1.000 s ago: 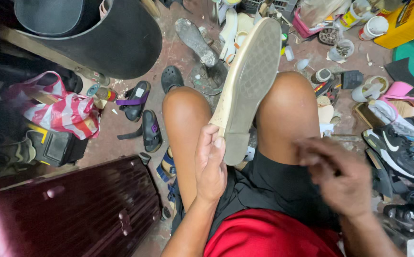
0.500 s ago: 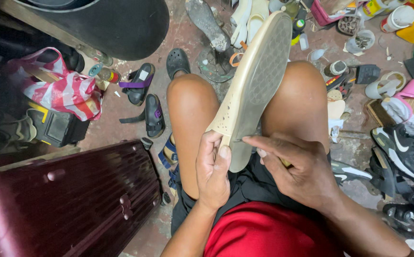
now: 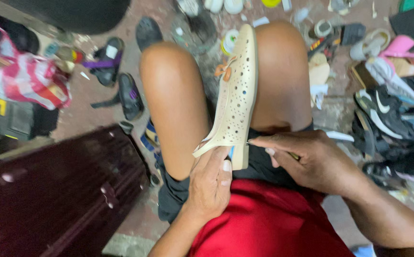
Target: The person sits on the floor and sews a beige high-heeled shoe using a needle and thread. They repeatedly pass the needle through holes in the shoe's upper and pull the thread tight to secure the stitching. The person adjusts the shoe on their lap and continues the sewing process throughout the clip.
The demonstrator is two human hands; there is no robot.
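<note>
A cream perforated slip-on shoe (image 3: pixel 235 95) with a small orange bow lies on its side between my bare knees, toe pointing away. My left hand (image 3: pixel 211 183) grips its heel end from below. My right hand (image 3: pixel 307 159) is at the heel's edge, fingers pinched together against the shoe; a thin item may be between the fingertips but it is too small to tell. I wear black shorts and a red shirt.
A maroon suitcase (image 3: pixel 59 195) lies at the lower left. Dark sandals (image 3: pixel 121 90) sit on the floor to the left, next to a red-and-white bag (image 3: pixel 30 81). Several sneakers and shoes (image 3: pixel 388 119) are piled at the right; small tins and scraps lie beyond my knees.
The shoe has been turned from sole-up to its perforated upper facing me. My right hand came in from the right and now pinches at the heel edge. The camera moved closer.
</note>
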